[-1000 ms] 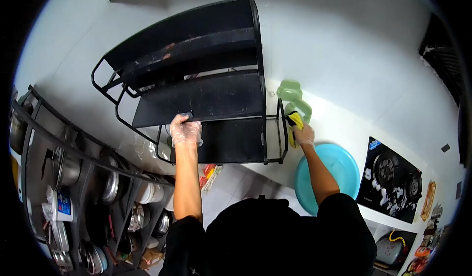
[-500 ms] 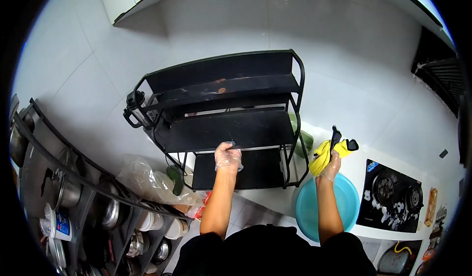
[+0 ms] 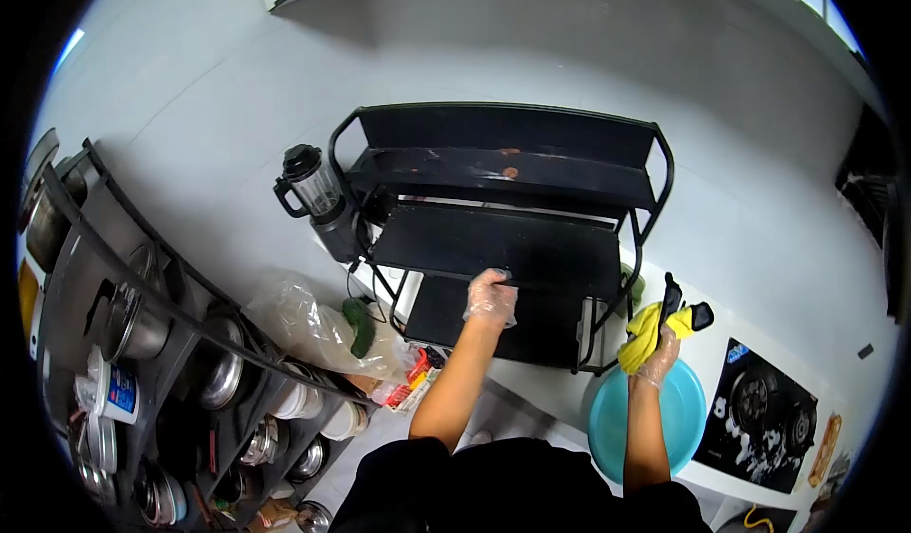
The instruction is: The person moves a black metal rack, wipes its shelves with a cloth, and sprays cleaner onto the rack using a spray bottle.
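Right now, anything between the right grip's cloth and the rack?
Nothing visible: bare countertop shows between the yellow cloth in the right grip and the black three-tier rack; the green container sits farther back.

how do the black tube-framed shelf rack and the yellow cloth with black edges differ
The black tube-framed shelf rack is large and rigid; the yellow cloth with black edges is small and bunched. The clear-gloved left hand grips the rack at its front; the clear-gloved right hand holds the cloth. Both show black, and both are held.
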{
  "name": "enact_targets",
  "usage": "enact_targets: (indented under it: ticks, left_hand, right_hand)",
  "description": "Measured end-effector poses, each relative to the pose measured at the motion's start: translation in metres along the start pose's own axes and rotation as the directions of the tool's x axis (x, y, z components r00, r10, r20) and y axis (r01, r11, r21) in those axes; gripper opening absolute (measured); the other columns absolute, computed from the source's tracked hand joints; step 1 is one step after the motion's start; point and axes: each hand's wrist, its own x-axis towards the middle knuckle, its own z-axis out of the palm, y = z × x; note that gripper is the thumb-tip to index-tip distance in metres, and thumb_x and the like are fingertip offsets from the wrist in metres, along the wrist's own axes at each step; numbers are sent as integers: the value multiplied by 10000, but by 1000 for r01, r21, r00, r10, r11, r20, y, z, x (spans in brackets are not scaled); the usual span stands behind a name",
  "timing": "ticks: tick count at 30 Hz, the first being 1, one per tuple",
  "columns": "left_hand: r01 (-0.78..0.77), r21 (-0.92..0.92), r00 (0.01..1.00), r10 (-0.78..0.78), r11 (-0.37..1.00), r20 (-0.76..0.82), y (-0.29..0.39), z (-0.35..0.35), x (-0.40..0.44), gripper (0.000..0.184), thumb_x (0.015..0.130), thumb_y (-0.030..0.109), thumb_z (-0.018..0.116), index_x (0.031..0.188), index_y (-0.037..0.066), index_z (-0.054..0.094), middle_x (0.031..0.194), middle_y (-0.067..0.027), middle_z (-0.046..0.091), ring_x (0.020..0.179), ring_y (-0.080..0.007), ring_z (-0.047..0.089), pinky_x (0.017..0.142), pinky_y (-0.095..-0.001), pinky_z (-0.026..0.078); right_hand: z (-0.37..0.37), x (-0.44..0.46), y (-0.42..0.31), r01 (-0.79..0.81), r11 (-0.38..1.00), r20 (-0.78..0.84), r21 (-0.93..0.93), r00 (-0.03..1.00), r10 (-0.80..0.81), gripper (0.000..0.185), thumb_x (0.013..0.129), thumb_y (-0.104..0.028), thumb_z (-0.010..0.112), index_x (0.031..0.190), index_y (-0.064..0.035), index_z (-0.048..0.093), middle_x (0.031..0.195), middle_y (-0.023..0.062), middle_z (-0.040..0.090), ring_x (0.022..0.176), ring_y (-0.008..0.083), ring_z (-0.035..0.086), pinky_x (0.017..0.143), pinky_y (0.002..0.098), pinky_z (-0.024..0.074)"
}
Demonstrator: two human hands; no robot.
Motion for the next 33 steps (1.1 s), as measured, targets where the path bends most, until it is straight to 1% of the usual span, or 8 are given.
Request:
enact_targets:
  ticks: [10,15,19,21,23,25,28,33]
  left_hand:
    - [-43,183,996,57,982,-70,5,8,-16,70,788,37,660,845,6,630,920,-94,623,830,-249,584,958,-499,441]
    - [-31,409,985,96,912,-140,12,30,-41,310,837,194,743,989,-43,613,844,-127,587,751,-255,579,899,-480,506]
    - [-112,370,994,111,922,25,9,19,-44,389,900,261,709,1121,-11,540,1196,-206,610,1113,-343,619,1036,-534,455]
    - [-109,322,994,98,941,49,11,3,-46,371,886,264,728,1141,65,546,1221,-148,605,1089,-339,629,1032,-532,464]
    - [-62,257,997,47,964,66,12,-20,-36,648,861,210,763,1346,82,354,1182,-168,513,1108,-380,592,1035,-557,462]
    - [-78,260,996,84,963,-13,10,-14,-47,405,875,247,747,1140,104,475,1151,-143,514,1129,-374,581,1022,-531,483]
    - [-38,267,998,50,963,-37,7,-17,-51,436,908,319,697,1224,105,486,1197,-155,528,1202,-390,546,1034,-534,469]
    - [105,436,994,-102,894,-31,12,-10,-69,333,944,364,639,1133,99,569,1057,-119,668,1071,-323,647,907,-465,539]
  right_hand:
    - [-11,-30,35,-14,1000,199,-27,980,19,450,893,-219,595,1278,-13,485,1092,129,625,881,248,661,732,352,566]
    - [-7,-56,40,58,971,394,-233,918,40,416,900,-322,698,1163,-43,537,989,73,636,844,212,662,717,335,563]
    - [-61,-55,84,77,817,413,-572,887,205,336,869,-200,708,1129,-38,572,940,56,626,808,183,632,665,333,552]
    - [-77,-65,107,-103,862,378,-496,868,321,299,862,-111,646,1139,-20,576,979,67,647,810,180,623,713,336,552]
    - [-70,-88,109,-243,845,199,-477,906,373,265,862,-127,617,1103,-21,597,924,83,642,806,199,629,660,352,543]
    - [-94,-89,144,-419,811,27,-408,882,470,247,865,-188,626,1070,-51,613,922,91,645,807,227,634,669,370,538]
    - [-91,-83,162,-659,659,-381,-363,750,541,233,861,-220,630,1050,-82,620,938,97,657,798,251,640,686,400,531]
    - [-157,-41,275,-585,524,-531,-619,803,269,330,855,-233,630,1155,-103,580,1086,122,644,988,290,627,841,394,504]
